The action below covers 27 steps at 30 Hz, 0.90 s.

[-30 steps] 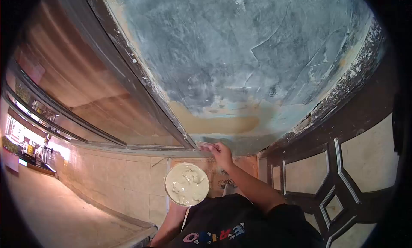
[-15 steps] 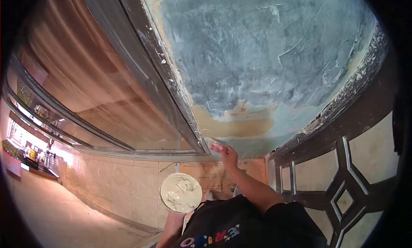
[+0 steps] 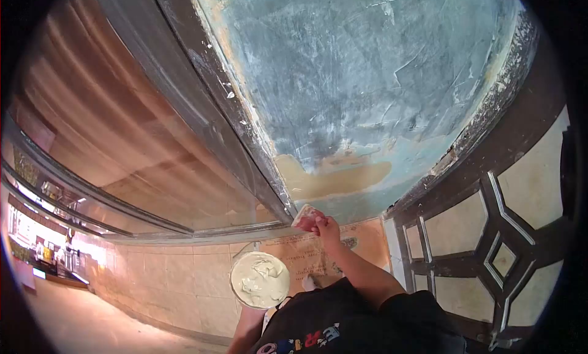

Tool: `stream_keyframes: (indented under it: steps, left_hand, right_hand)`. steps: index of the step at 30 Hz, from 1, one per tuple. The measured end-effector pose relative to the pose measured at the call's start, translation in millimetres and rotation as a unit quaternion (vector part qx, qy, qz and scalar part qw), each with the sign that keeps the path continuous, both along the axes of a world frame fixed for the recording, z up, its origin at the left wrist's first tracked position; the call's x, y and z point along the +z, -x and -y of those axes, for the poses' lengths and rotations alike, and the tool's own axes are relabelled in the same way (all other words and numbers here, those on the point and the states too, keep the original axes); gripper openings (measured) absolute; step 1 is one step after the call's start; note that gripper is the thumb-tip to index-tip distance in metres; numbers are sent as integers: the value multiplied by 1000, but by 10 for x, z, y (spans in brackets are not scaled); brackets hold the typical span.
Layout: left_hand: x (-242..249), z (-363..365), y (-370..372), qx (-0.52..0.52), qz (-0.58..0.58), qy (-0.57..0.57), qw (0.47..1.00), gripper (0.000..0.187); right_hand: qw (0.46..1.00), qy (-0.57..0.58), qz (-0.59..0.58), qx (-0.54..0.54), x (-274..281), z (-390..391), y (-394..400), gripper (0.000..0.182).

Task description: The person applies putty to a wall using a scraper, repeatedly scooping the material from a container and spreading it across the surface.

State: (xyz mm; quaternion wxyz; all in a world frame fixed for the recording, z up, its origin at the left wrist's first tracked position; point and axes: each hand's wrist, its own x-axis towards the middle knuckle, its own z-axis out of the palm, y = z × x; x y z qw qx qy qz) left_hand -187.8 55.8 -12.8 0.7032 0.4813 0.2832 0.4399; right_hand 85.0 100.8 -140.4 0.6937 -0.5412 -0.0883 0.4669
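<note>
In my left hand (image 3: 249, 312) is a round tub of cream-coloured putty (image 3: 260, 282), held level from below; the tub hides most of the fingers. My right hand (image 3: 329, 229) is closed around a reddish putty spreader (image 3: 308, 219), which has pale putty along its far edge. The spreader is near the foot of the wall, overlapping the lower corner of the dark frame in this view. Above it, a smooth tan patch (image 3: 349, 180) spreads across the lower part of the scuffed blue-grey wall (image 3: 355, 90).
Left of the wall, a dark frame (image 3: 211, 118) borders brown-tinted glass (image 3: 135, 115). A dark door with pale panels (image 3: 456, 228) stands at the right. Printed cardboard (image 3: 300, 256) lies on the tiled floor (image 3: 165, 268) by my feet.
My right hand has drawn slightly down toward me, and the spreader is turned so more of its face shows. The tub stays at about the same place.
</note>
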Motion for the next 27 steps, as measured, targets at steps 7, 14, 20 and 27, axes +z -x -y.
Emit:
stream_keyframes:
  steps: [7, 14, 20, 27]
  left_hand:
    - [-118, -234, 198, -23, 117, 174, 977, 71]
    - [-307, -336, 480, -47, 16, 49, 998, 64]
    - [-267, -390, 480, -94, -50, -31, 994, 56]
    - [-225, -422, 384, -63, 8, 43, 997, 78]
  right_hand:
    - [987, -87, -79, -106, 325, -684, 369, 22]
    - [978, -43, -17, -206, -177, -409, 252, 21]
    - [969, -70, 162, -175, 125, -726, 156, 19]
    - [986, 29, 35, -159, -330, -206, 130, 23]
